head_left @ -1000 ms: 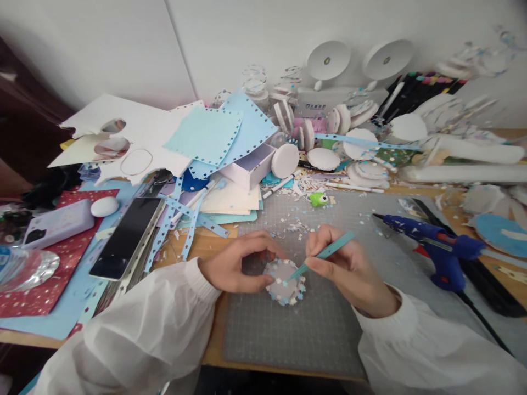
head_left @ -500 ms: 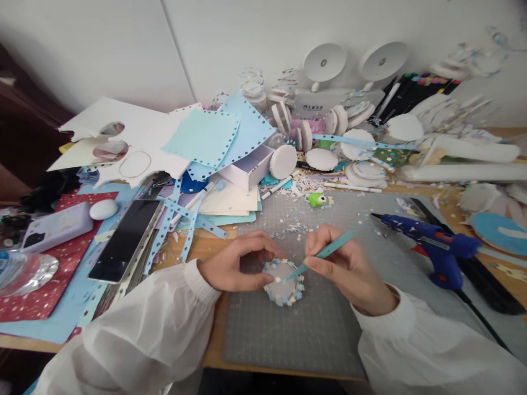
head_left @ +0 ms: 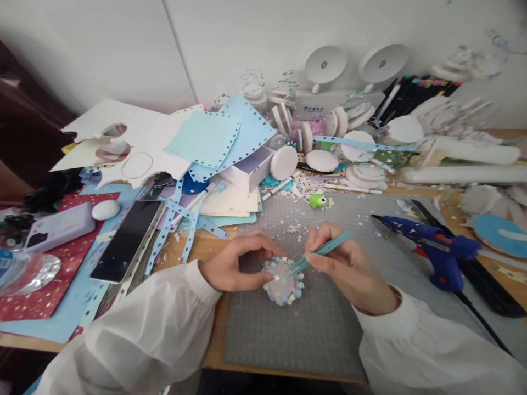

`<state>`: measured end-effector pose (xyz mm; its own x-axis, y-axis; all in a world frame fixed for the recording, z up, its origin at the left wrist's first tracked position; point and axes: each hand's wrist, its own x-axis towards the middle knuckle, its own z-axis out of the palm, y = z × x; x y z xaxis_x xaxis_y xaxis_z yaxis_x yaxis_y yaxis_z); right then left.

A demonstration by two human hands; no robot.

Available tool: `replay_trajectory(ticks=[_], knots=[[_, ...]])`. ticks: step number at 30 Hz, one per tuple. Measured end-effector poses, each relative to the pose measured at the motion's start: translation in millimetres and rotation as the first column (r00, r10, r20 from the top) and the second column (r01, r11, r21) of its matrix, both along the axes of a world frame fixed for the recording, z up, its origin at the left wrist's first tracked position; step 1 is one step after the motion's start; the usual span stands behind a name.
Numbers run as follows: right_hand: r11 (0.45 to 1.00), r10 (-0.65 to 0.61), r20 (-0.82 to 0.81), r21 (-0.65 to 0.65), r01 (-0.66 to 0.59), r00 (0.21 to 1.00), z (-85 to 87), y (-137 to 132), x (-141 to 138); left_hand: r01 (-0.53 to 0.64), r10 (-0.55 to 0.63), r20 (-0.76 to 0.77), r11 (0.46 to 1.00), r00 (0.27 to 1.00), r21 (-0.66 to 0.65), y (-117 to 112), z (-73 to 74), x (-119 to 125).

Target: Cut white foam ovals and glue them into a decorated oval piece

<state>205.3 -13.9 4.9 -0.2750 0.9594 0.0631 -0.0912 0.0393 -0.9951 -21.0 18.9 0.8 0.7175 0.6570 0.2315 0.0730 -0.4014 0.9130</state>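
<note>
A round white disc (head_left: 282,289), its rim ringed with small blue and white star-shaped paper pieces, lies on the grey cutting mat (head_left: 296,343). My left hand (head_left: 242,262) is curved around the disc's upper left edge, thumb on the near side and fingers on the far side, gripping it. In my right hand (head_left: 343,269) is a pair of teal tweezers (head_left: 325,248), pinched between thumb and fingers. Its two prongs stand slightly apart over the disc's face. Whether the tips touch the disc, I cannot tell.
A blue glue gun (head_left: 436,241) lies on the right, beside a black bar (head_left: 481,285). Paper scraps and a green frog-like figure (head_left: 316,201) are beyond my hands. To the left are a phone (head_left: 127,241), punched paper strips (head_left: 167,230) and a clear bottle (head_left: 31,274).
The tweezers' prongs have parted; half a second ago they were close together. My right hand has barely shifted, and my left hand and the disc stay in place.
</note>
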Motion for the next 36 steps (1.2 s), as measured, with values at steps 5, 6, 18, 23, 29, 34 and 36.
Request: replay_trajectory(ticks=[5,6,18,23,29,34,36], knots=[[0.998,-0.056,-0.035,-0.044,0.055,0.998,-1.2,0,0,-0.055,0.053,0.043,0.998,0.998,0.033,1,-2.4,0],[0.997,-0.055,-0.034,-0.048,0.053,0.998,-1.1,0,0,-0.062,0.06,0.048,0.997,0.997,0.038,1,-2.8,0],[0.998,-0.014,0.102,-0.062,0.02,0.995,10.8,2,2,-0.054,0.054,0.008,0.998,0.999,0.045,1,-3.0,0],[0.991,0.042,0.109,-0.134,-0.027,0.993,10.7,2,1,-0.044,0.043,0.023,0.998,0.999,0.053,2,-4.5,0],[0.968,0.079,0.05,-0.243,-0.064,0.996,9.0,2,1,-0.035,0.034,0.028,0.999,0.999,0.034,1,-4.2,0],[0.947,0.084,-0.002,-0.312,-0.08,0.996,7.0,2,1,-0.003,0.003,0.036,1.0,0.999,0.011,1,-2.9,1],[0.941,0.08,-0.012,-0.328,-0.08,0.997,6.4,2,1,0.002,-0.002,0.034,1.0,0.999,-0.002,1,-2.6,1]])
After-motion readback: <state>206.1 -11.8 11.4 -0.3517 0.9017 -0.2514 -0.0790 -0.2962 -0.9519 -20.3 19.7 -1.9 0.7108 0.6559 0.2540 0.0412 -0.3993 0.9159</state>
